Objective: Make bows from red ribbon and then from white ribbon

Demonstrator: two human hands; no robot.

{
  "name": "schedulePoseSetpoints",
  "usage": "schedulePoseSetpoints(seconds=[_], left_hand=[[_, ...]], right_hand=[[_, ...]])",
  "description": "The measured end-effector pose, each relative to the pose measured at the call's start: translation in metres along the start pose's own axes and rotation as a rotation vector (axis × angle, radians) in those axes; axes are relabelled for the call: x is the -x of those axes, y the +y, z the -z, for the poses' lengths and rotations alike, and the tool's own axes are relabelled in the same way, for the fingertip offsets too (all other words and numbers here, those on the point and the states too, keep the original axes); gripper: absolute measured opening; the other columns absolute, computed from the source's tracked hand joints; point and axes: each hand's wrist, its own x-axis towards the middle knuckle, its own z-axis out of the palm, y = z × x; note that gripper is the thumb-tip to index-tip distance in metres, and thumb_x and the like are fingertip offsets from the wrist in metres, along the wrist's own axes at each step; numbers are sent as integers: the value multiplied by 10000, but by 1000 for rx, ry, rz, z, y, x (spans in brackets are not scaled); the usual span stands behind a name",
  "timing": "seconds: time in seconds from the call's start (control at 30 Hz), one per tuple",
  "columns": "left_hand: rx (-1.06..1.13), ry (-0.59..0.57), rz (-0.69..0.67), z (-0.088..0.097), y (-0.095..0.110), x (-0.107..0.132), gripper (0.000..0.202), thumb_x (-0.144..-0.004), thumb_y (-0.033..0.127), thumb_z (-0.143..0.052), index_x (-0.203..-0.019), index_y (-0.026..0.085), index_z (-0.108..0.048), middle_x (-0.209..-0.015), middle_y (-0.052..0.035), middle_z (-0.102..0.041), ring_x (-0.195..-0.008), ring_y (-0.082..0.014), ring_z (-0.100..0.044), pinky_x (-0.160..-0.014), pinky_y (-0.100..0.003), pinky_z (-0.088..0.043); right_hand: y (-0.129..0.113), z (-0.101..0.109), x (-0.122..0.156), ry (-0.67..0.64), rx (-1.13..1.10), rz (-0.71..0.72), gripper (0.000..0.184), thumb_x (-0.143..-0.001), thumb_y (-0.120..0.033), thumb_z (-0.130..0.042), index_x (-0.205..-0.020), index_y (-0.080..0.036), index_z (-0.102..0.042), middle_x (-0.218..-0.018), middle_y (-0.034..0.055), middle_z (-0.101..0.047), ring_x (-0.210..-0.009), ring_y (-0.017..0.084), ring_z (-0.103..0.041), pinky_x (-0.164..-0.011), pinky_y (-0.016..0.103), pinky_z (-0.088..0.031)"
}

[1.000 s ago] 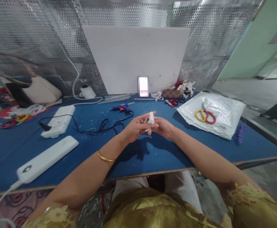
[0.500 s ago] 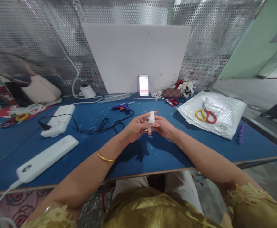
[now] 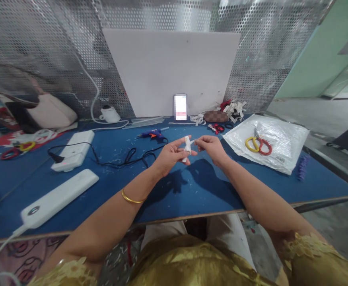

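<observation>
Over the middle of the blue table, my left hand pinches a small folded white ribbon piece, held roughly upright between thumb and fingers. My right hand is just to its right, with thumb and forefinger closed on a thin white end that reaches back to the piece. Whether that end is ribbon or thread is too small to tell. Behind my left hand lies a blue glue gun with an orange trigger, its black cord running left.
A white power strip and a long white device lie left. Scissors rest on a silvery bubble mailer at right. A phone leans on a white board. Ribbon scraps and a checked pouch lie behind.
My right hand has drawn away to the right and slightly up from my left hand, pulling a thin white end. My left hand keeps hold of the white piece, now more exposed.
</observation>
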Motion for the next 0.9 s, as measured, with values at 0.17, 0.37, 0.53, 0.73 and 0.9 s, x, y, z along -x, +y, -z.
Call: schedulePoseSetpoints(seconds=[0.17,0.37,0.53,0.73,0.9], left_hand=[[-46,77,-42,2,-1,-2,703,-711,216,-681,-1357,149,-411,-895,-97,-714,-507,-92,-600,-549,-224,-493],[-147,127,-91,8,-8,-7,716,-711,195,-649,-1373,127,-386,-862,-83,-709,-503,-108,-607,-549,-250,-516],[-245,112,-128,11,-12,-9,651,-733,172,-591,-1359,131,-415,-867,-78,-709,-507,-108,-606,-565,-250,-514],[-353,93,-169,6,-17,-6,577,-750,177,-556,-1322,152,-475,-812,-32,-706,-541,-128,-625,-579,-253,-514],[-427,69,-183,5,-20,-6,589,-737,147,-533,-1323,143,-476,-725,6,-675,-551,-127,-622,-596,-238,-498]], right_hand=[[-9,8,1,87,243,133,209,-741,-330,-590,-628,-157,-611,-535,-21,-552,-507,99,-458,-530,234,-344],[-24,2,12,47,288,217,199,-784,-309,-551,-660,-162,-598,-536,-34,-499,-491,91,-398,-499,229,-295],[-33,-8,24,37,352,376,191,-813,-265,-521,-662,-166,-585,-595,-18,-516,-562,106,-436,-560,236,-339],[-34,-15,32,61,420,492,208,-855,-278,-489,-706,-183,-599,-701,12,-588,-651,134,-510,-657,261,-397],[-24,-20,32,-49,590,593,212,-884,-255,-470,-740,-203,-616,-733,14,-602,-719,142,-539,-718,274,-379]])
